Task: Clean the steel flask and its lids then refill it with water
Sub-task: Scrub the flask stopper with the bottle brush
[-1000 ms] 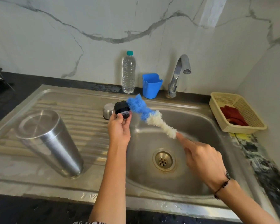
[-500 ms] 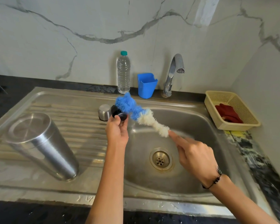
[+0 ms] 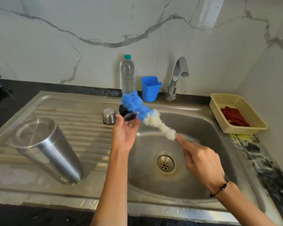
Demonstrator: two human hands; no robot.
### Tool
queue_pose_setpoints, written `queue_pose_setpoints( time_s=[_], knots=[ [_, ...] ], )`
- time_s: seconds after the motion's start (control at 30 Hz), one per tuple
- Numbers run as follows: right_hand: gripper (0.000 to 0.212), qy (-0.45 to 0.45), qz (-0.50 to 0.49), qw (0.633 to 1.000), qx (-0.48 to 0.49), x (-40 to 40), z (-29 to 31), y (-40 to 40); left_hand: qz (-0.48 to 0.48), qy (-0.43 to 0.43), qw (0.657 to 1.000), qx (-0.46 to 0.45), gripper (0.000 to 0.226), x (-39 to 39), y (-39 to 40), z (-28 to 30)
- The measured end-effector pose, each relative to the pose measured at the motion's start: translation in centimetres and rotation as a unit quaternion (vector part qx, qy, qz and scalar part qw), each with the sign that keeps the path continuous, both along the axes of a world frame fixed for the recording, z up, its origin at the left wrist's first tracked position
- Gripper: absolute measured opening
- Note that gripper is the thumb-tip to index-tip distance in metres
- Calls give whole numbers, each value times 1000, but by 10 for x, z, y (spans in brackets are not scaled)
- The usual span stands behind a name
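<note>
While our left hand [image 3: 123, 132] pinches the black inner lid [image 3: 127, 113] at its fingertips above the sink [image 3: 203, 128], our right hand [image 3: 201, 162] grips the bottle brush [image 3: 147, 114] against it; the steel flask [image 3: 47, 150] stands inverted on the drainboard [image 3: 75, 115].

home kitchen | steel sink [image 3: 88, 101], tap [image 3: 176, 79], marble backsplash [image 3: 72, 46], dark counter [image 3: 23, 88]

The flask [image 3: 47, 150] stands upside down on the drainboard [image 3: 75, 121], left of the sink basin [image 3: 194, 168]. Behind it, beside the basin, sits a steel cap [image 3: 109, 115]. A bottle [image 3: 127, 75], cup [image 3: 150, 88] and tap [image 3: 177, 77] line the back edge. A basket [image 3: 252, 126] rests on the worktop [image 3: 260, 162] to the right.
</note>
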State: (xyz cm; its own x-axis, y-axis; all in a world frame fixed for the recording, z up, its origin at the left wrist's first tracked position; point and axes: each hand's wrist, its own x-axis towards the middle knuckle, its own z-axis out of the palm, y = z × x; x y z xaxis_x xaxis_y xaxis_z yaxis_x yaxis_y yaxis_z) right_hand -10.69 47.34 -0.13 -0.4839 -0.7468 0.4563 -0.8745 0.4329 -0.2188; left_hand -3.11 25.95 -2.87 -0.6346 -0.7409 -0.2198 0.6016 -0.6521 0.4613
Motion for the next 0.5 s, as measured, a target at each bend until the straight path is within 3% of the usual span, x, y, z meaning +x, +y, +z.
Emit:
queue_pose_setpoints(
  time_s=[0.13, 0.27, 0.5],
  knots=[
    [48, -9, 18, 1000, 10, -1, -9, 9, 11, -13, 1000, -18, 33, 0, -2, 1],
    [52, -23, -11, 1000, -17, -6, -11, 9, 42, 14, 998, 51, 29, -1, 1, 2],
    [49, -7, 27, 999, -26, 0, -16, 2, 59, 14, 991, 121, 29, -4, 1, 3]
  ],
)
